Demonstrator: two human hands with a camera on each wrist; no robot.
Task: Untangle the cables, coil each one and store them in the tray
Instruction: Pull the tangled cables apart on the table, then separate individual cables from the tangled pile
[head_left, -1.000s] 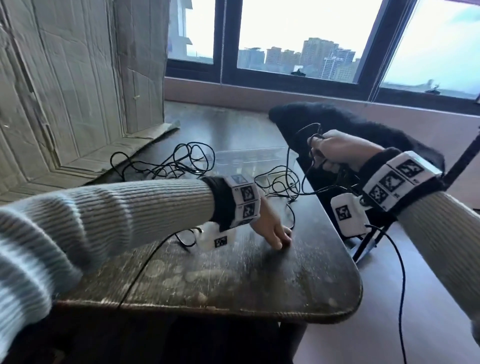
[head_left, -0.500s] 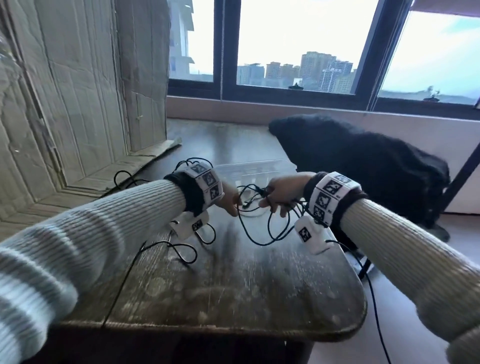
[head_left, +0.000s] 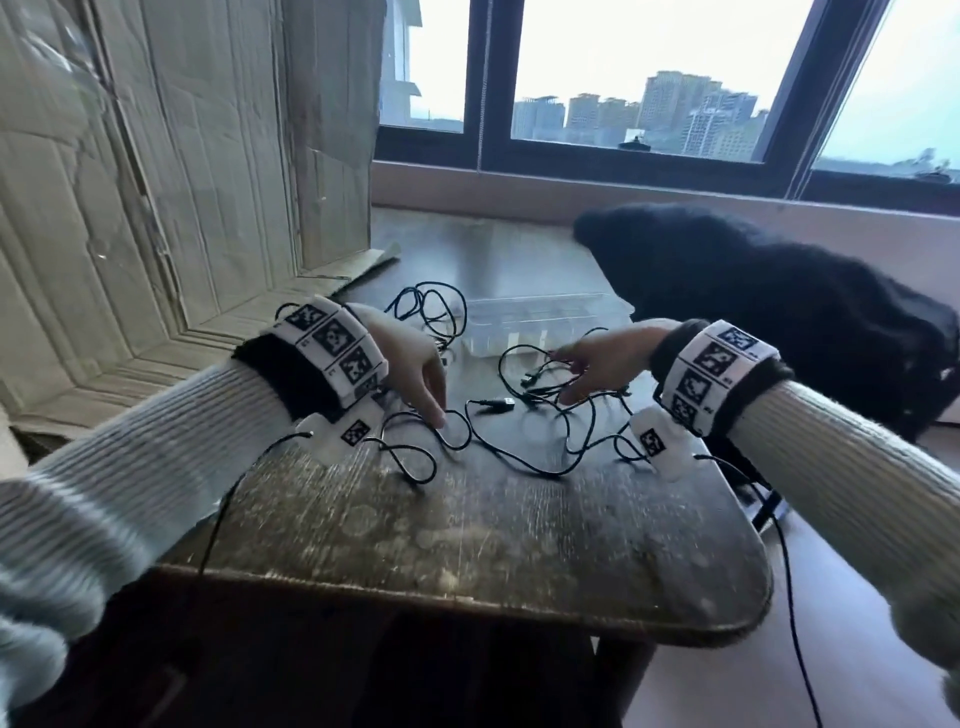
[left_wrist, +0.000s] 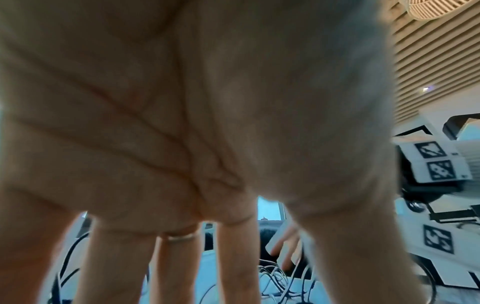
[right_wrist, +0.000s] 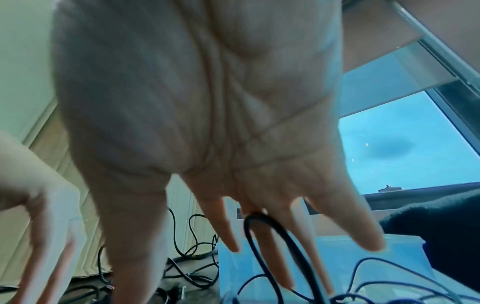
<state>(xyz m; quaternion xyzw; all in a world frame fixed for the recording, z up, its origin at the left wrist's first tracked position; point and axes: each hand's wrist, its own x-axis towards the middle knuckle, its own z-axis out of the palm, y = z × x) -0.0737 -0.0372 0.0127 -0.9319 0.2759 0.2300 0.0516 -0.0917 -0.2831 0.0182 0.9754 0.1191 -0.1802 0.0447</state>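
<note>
Thin black cables lie tangled on the worn wooden table, with a USB plug in the middle. A second bunch of cable lies further back, left of the clear plastic tray. My left hand points its straight fingers down onto a cable loop. My right hand hovers with spread fingers over the tangle. In the right wrist view my right hand is flat and a cable loop crosses its fingers; the tray lies beyond. The left hand shows straight fingers holding nothing.
A black fluffy garment lies at the table's right rear, touching the tray's corner. Cardboard sheets stand along the left. The window sill runs behind. The table's rounded front edge is near me.
Half a second ago both hands pinched a cable between them above the table. Now they have let go, the cable lies on the table, and both hands are spread over it.
</note>
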